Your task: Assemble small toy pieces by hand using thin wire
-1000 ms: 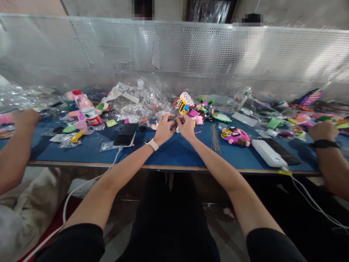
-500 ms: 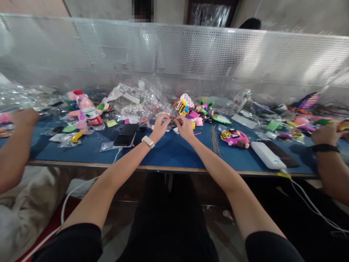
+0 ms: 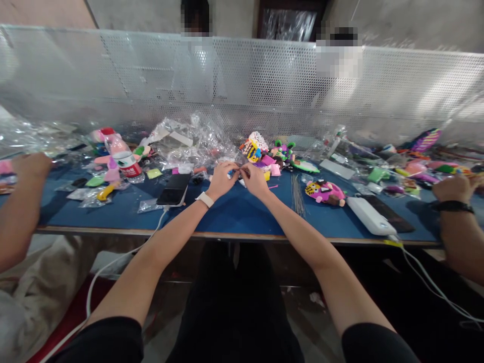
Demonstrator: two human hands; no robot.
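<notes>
Inward from the table's front edge, the left hand and right hand meet, both grips pinched on 1 small dark piece, mostly hidden; light, even fingertip pressure should suit it. Toward the back edge sits 1 yellow-and-white figure.

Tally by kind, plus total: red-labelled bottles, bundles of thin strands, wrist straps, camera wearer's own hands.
Red-labelled bottle: 1
Bundle of thin strands: 1
Wrist straps: 2 (white strap, black strap)
Wearer's hands: 2 (left hand, right hand)
Total: 6
</notes>
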